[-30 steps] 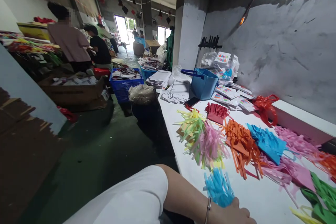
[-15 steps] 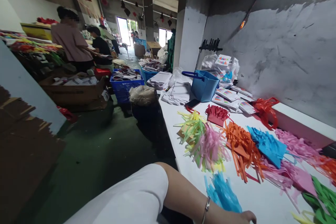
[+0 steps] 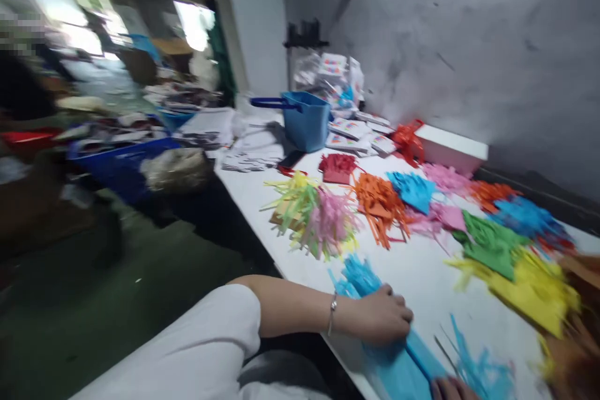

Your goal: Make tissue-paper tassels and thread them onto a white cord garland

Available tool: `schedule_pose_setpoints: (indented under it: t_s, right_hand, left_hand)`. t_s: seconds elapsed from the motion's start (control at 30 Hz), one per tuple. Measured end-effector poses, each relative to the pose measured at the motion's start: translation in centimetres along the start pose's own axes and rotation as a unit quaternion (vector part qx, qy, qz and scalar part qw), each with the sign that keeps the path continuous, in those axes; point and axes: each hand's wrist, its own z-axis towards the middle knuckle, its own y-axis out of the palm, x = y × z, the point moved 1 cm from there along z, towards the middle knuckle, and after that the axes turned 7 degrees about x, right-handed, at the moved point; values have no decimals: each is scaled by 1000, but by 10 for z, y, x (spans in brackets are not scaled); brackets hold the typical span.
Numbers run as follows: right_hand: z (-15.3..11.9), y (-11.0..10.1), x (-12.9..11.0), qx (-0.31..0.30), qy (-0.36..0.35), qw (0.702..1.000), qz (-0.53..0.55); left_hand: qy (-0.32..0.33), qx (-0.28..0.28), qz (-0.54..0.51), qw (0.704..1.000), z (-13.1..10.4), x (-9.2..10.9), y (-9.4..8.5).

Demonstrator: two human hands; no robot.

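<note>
My left hand [image 3: 385, 315], with a bracelet at the wrist, lies with curled fingers on light blue tissue paper [image 3: 403, 370] near the table's front edge. A fringed blue end sticks out beyond the hand. At the bottom edge, the fingers of my right hand [image 3: 452, 389] rest on the same blue paper, partly cut off by the frame. Between both hands a darker blue fold or strip runs along the paper. More blue fringe [image 3: 485, 365] lies to the right of it.
Yellow and pink fringes [image 3: 323, 219], orange tassels [image 3: 380, 200], green paper [image 3: 492, 240] and yellow paper [image 3: 539, 290] lie on the white table [image 3: 300, 269]. Behind stand a blue basket [image 3: 307, 122], paper stacks [image 3: 255, 147] and a white box [image 3: 450, 144]. Blue crate [image 3: 122, 159] at left.
The view has swung right and down toward the table. My left hand, at the bottom edge before, now shows fully on the blue paper, and fingers of my right hand have come into view.
</note>
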Motion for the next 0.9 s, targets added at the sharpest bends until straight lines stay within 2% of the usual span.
schedule_pose_setpoints:
  t_s: [0.07, 0.13, 0.27, 0.37, 0.5, 0.57, 0.67, 0.8, 0.9]
  right_hand:
    - [-28, -33, 9, 12, 30, 998, -49]
    - [-36, -53, 3, -7, 71, 994, -80]
    - [-15, -61, -15, -44, 180, 978, -95]
    - [-4, -62, -19, -52, 225, 970, -76]
    - [-6, -66, -21, -52, 202, 978, -15]
    - [-7, -67, -24, -59, 177, 982, -4]
    - [-5, -67, -27, -66, 145, 987, -15]
    - [0, -62, -27, -59, 112, 992, -19]
    - [6, -57, -26, -31, 96, 995, -10]
  left_hand:
    - [50, -33, -16, 998, 8, 9, 6]
    - [67, -48, -15, 996, 16, 16, 12]
    - [53, -35, 1, 998, 28, 19, 15]
    - [93, -20, 4, 995, 32, 18, 11]
    - [220, -1, 6, 975, 26, 20, 8]
    - [254, 5, 10, 967, 24, 23, 10]
    - [269, 21, 11, 963, 30, 24, 15]
    - [246, 48, 1, 968, 38, 19, 14]
    - [269, 61, -21, 961, 29, 22, 9]
